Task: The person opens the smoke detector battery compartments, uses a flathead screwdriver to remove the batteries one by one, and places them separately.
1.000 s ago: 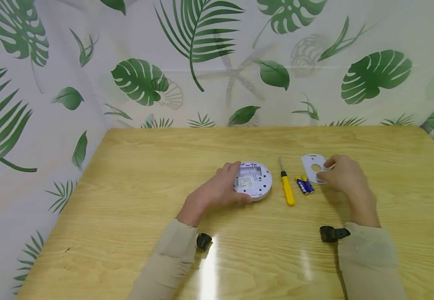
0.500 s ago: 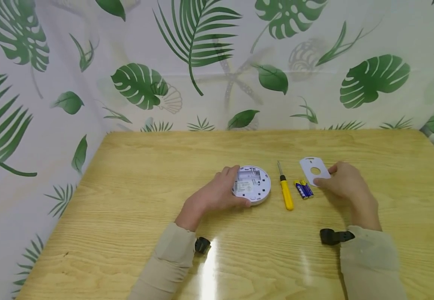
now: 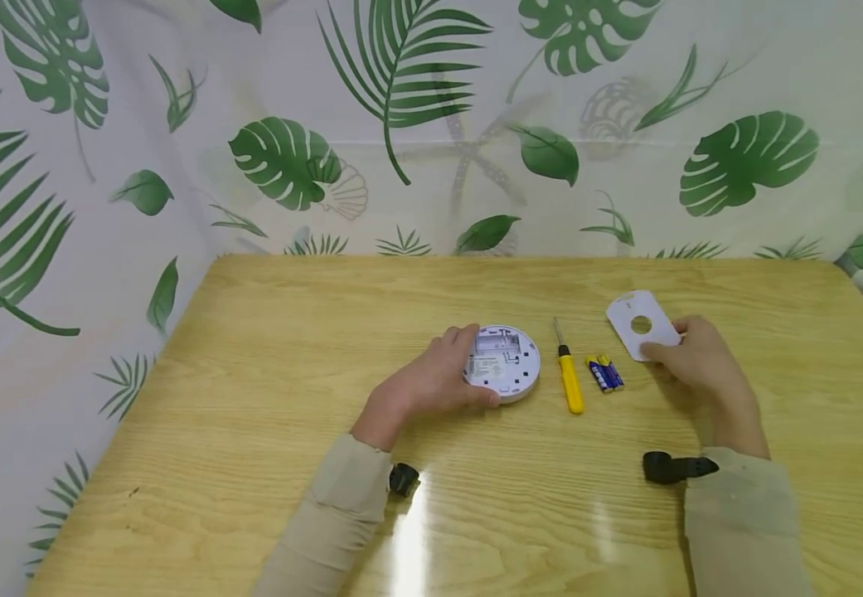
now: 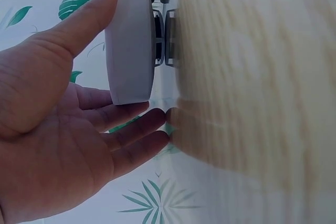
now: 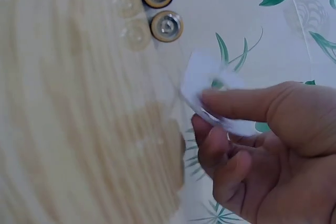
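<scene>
In the head view, a round white smoke detector [image 3: 511, 377] lies with its open battery compartment facing up. My left hand [image 3: 427, 380] grips its left side, thumb at the near edge and fingers at the far edge. From the left wrist, the thumb lies on the rim of the detector [image 4: 128, 51], and a dark vented part shows beneath it. My right hand [image 3: 709, 361] pinches a white mounting plate [image 3: 628, 336] with a round hole, held tilted above the table. The right wrist view shows the thumb on top of the plate [image 5: 197, 72], blurred.
A screwdriver [image 3: 571, 385] with a yellow handle lies right of the detector. Two blue and yellow batteries [image 3: 604, 375] lie side by side between it and my right hand. The wooden table [image 3: 312, 332] ends at a leaf-patterned cloth [image 3: 416, 207].
My right hand has taken the mounting plate by its near right corner, lifted it off the table and moved it slightly right and away. The left hand and the detector have stayed in place.
</scene>
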Demonstrator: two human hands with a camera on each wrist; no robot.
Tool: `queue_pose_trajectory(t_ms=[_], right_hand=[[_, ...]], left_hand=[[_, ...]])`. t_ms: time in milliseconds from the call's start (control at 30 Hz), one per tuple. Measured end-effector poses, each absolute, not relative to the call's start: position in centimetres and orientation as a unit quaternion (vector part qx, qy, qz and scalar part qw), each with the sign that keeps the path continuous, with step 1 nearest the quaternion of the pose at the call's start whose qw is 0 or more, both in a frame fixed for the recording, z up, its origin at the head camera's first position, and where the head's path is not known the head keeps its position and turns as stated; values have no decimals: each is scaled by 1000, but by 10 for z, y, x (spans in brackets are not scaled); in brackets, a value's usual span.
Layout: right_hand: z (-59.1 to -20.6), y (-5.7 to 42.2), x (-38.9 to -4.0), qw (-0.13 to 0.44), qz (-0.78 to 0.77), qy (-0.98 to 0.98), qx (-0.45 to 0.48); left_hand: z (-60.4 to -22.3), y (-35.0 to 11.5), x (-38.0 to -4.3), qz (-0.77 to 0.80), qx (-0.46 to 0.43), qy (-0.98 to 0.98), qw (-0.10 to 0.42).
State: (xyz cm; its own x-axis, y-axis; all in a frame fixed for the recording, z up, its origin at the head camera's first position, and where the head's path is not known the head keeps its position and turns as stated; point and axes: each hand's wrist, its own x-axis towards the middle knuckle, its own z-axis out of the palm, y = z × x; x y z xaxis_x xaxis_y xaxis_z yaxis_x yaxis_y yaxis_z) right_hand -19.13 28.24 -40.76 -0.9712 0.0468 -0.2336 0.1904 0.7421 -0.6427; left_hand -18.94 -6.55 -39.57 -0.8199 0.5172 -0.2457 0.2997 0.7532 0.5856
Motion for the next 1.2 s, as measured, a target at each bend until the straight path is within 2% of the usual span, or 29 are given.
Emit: queue_pose_trajectory(t_ms=[200, 433, 533, 767, 967, 1200], right_hand=[[-397, 265, -188, -17, -393, 918, 56], [-375, 235, -184, -77, -445, 892, 16], [-364, 227, -183, -65, -465, 883, -2], [-356, 208, -179, 6, -496, 867, -43], [-358, 204, -178, 18, -504, 862, -41], [-366, 197, -179, 44, -498, 864, -63]], left_hand=[[-393, -67, -190, 278, 229, 910, 204], [-391, -80, -194, 292, 221, 907, 206], [-389, -85, -199, 290, 206, 914, 196], [-385, -93, -206, 311, 217, 905, 192], [-388, -84, -206, 288, 241, 907, 192], [-391, -83, -203, 277, 229, 912, 198]])
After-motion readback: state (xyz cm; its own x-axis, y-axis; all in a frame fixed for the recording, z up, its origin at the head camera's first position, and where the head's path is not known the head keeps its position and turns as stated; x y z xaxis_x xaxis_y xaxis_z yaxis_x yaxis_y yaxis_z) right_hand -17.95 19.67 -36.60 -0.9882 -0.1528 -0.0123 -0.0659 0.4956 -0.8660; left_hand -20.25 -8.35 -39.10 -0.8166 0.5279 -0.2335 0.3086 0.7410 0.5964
